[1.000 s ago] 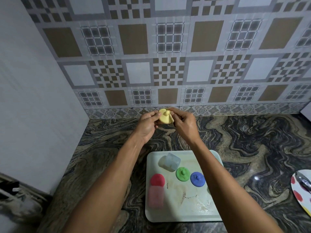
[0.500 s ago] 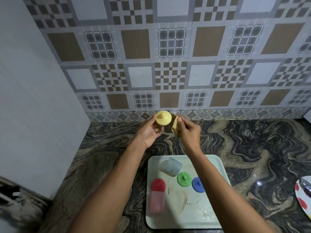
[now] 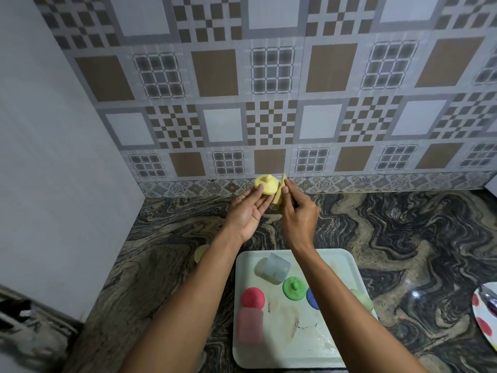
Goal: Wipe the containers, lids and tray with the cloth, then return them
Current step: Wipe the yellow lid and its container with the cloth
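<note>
Head view: a round yellow plastic lid (image 3: 266, 184) with a top knob is held up over the dark marbled stone surface (image 3: 403, 238), close to the tiled wall. It is pinched at its rim between the thumb and fingers of the left hand (image 3: 247, 214). A small folded yellow cloth (image 3: 279, 199) is pinched in the fingertips of the right hand (image 3: 298, 215), just beside the lid; contact cannot be confirmed.

The step in hand is judged to be the wiping of this lid.

On the pale rectangular plastic tray (image 3: 269, 356) are noted a clear container on its side (image 3: 273, 267), a green knobbed lid (image 3: 294, 288), a red lid (image 3: 252, 297) and a pink container (image 3: 249, 328). Smears are seen on the tray floor, so much of the task is judged outstanding.

Next, the cloth should be pressed to the lid and the lid turned against it.
</note>
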